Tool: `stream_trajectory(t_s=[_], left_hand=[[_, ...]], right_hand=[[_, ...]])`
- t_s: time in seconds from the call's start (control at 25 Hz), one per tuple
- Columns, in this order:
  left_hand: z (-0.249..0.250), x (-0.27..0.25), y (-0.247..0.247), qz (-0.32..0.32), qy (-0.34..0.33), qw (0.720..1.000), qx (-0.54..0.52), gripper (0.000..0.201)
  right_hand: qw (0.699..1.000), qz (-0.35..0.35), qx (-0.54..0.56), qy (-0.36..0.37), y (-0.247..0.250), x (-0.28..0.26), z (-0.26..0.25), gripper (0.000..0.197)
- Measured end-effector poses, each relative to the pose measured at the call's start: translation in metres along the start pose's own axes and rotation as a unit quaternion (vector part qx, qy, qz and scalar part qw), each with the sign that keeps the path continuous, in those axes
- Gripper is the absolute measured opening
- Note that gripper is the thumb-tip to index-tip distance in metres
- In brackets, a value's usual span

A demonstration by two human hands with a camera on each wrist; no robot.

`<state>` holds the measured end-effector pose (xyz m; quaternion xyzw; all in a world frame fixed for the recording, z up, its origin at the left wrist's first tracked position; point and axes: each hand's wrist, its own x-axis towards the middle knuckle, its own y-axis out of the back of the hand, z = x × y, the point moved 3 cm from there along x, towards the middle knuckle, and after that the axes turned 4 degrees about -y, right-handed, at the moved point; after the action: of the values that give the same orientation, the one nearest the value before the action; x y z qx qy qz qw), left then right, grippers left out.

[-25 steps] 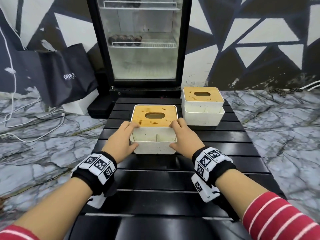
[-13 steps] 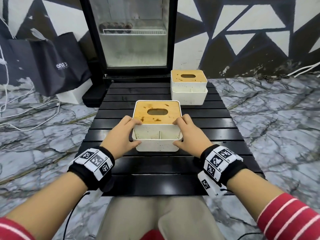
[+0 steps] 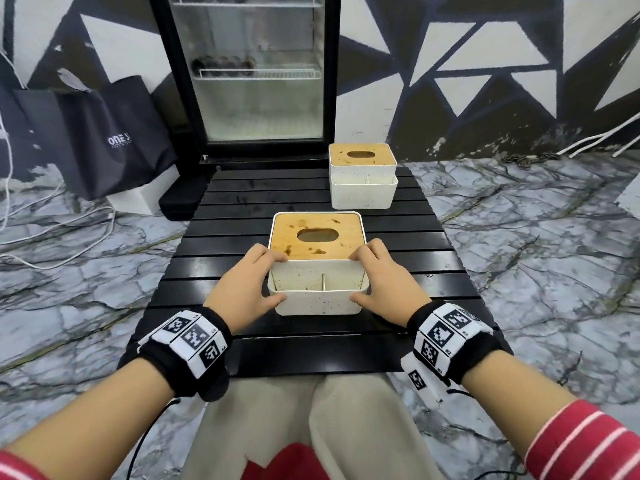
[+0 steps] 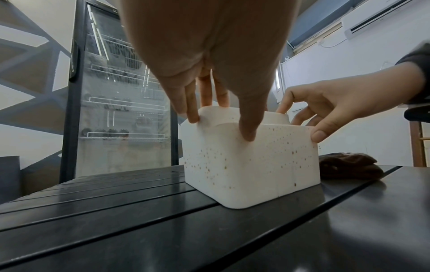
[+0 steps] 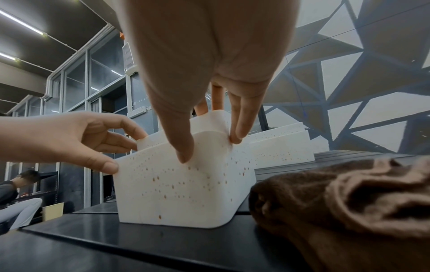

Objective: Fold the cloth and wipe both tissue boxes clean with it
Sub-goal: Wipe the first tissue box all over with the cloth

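Note:
A white speckled tissue box [image 3: 317, 296] with a stained wooden lid stands near the front of the black slatted table [image 3: 311, 355]. My left hand [image 3: 266, 278] grips its left side and my right hand [image 3: 369, 280] grips its right side, thumbs on the front wall, fingers at the top edge. The wrist views show the same hold [image 4: 221, 121] [image 5: 209, 147]. A second, similar tissue box [image 3: 362, 176] sits at the far right of the table. A crumpled brown cloth [image 5: 337, 193] lies on the table just right of the near box; my right wrist hides it in the head view.
A glass-door fridge [image 3: 256, 74] stands right behind the table. A black bag [image 3: 114, 136] and white cables [image 3: 69, 244] lie on the marble floor to the left. My knees are under the table's front edge. A seated person [image 5: 16, 193] is far off.
Both hands have drawn the near tissue box toward me, away from the far box, and it now stands close to the table's front edge. The grip is unchanged.

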<state>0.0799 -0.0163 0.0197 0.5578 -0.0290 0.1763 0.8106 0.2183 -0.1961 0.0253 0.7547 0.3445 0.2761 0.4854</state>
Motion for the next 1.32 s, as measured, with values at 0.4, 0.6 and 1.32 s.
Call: stream_trajectory(t_s=[0.4, 0.6, 1.32], left_hand=[[0.012, 0.007, 0.009, -0.041, 0.018, 0.997, 0.057, 0.053], [0.034, 0.024, 0.008, -0.019, 0.024, 0.986, 0.165, 0.052], [0.084, 0.082, -0.044, -0.105, 0.011, 0.982, 0.160, 0.066]], right_hand=[[0.997, -0.007, 0.072, 0.014, 0.007, -0.002, 0.005, 0.044], [0.988, 0.038, 0.147, -0.007, 0.026, -0.003, 0.038, 0.036], [0.982, -0.162, -0.040, -0.085, -0.014, -0.015, 0.066, 0.049]])
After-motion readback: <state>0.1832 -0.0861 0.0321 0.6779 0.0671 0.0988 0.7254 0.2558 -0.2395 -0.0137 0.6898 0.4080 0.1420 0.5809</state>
